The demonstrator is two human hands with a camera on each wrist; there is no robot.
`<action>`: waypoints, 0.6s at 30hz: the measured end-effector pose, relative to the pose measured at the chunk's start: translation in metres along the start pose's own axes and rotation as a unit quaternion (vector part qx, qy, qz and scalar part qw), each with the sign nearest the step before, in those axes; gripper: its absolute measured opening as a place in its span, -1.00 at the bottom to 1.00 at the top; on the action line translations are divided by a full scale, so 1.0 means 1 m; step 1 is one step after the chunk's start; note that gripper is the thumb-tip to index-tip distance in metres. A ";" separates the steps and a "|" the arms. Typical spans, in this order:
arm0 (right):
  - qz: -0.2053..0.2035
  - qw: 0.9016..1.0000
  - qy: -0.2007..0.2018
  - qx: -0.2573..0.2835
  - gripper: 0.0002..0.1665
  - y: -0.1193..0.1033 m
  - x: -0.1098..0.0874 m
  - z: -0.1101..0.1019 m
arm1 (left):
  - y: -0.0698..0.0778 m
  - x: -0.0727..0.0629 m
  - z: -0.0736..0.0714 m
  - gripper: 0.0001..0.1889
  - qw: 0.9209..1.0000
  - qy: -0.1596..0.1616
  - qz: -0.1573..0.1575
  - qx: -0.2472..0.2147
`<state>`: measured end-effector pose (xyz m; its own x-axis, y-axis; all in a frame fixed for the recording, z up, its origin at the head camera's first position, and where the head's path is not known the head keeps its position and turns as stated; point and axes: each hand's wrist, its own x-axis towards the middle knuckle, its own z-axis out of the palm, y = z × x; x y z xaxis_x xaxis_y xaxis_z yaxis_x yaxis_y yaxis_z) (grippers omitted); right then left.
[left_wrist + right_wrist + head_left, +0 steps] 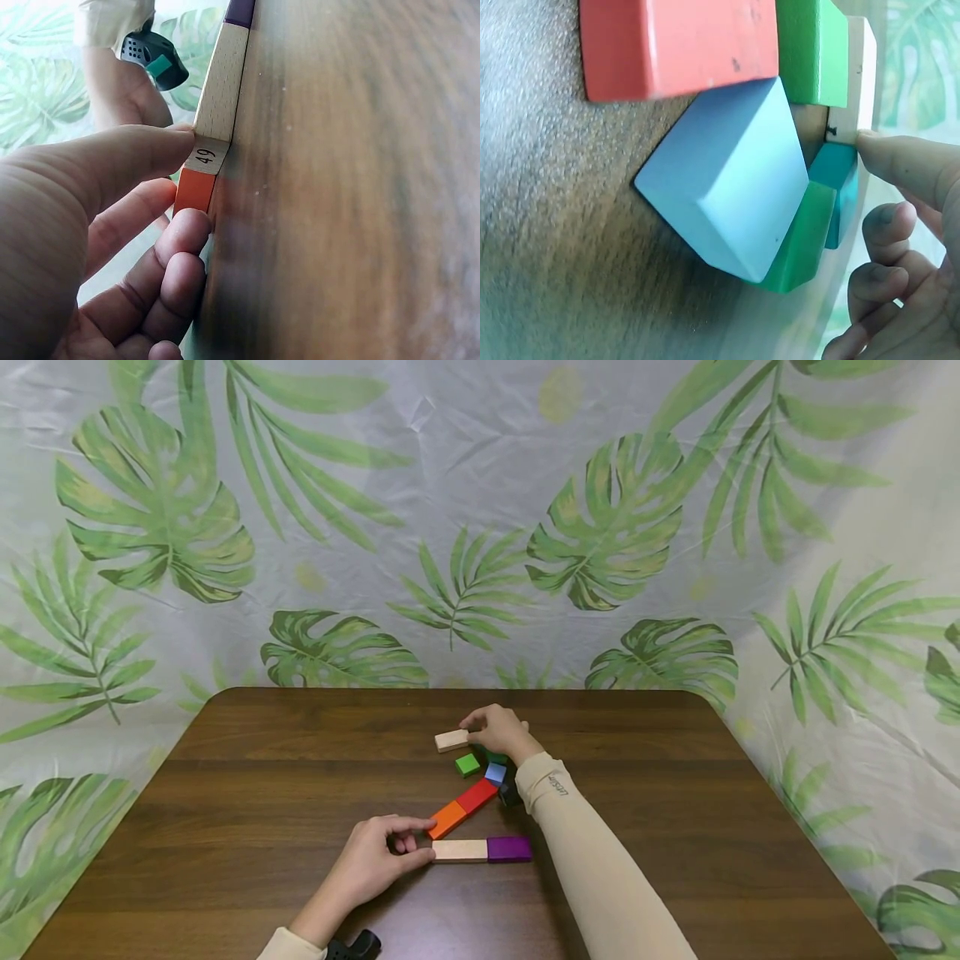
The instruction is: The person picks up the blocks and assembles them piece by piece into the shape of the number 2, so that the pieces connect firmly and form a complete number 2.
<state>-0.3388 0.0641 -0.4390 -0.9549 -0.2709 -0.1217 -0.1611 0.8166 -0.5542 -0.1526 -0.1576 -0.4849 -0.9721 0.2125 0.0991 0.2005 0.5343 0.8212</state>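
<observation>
My left hand (371, 862) reaches in from the left. Its thumb touches the end of a plain wooden block (460, 851), marked 49 in the left wrist view, and its index finger touches an orange block (447, 819). A purple block (509, 849) continues the plain one; a red block (477, 796) continues the orange one. Farther back, my right hand (501, 731) pinches the right end of another plain wooden block (450, 741). Close by lie a light green block (467, 765), a blue block (495, 773), a darker green block (799, 247) and a teal block (844, 187).
The blocks lie on a dark brown wooden table (300, 777). A leaf-patterned cloth (465, 510) hangs behind it. My right forearm (600, 868) crosses the table to the right of the purple block.
</observation>
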 end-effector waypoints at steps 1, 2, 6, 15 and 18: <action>-0.001 1.000 0.001 0.001 -0.75 0.001 0.000 -0.001 | 0.000 0.000 0.000 -0.69 1.000 0.000 -0.001 0.000; -0.001 1.000 0.002 0.003 -0.74 0.002 0.000 -0.002 | 0.000 0.000 0.000 -0.68 1.000 -0.001 -0.001 -0.001; -0.008 1.000 0.008 0.013 -0.72 0.006 0.000 -0.005 | 0.001 0.000 0.000 -0.68 1.000 -0.003 -0.001 -0.001; -0.023 0.999 0.006 0.033 -0.75 0.012 -0.001 -0.007 | 0.001 -0.001 -0.001 -0.68 1.000 -0.005 -0.002 0.000; -0.035 0.999 0.004 0.036 -0.76 0.013 -0.002 -0.006 | 0.001 -0.001 0.000 -0.68 1.000 -0.002 0.000 0.001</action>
<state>-0.3401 0.0785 -0.4410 -0.9441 -0.3211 -0.0746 -0.2085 0.7570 -0.6192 -0.1519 -0.1574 -0.4837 -0.9717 0.2161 0.0956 0.1999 0.5355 0.8205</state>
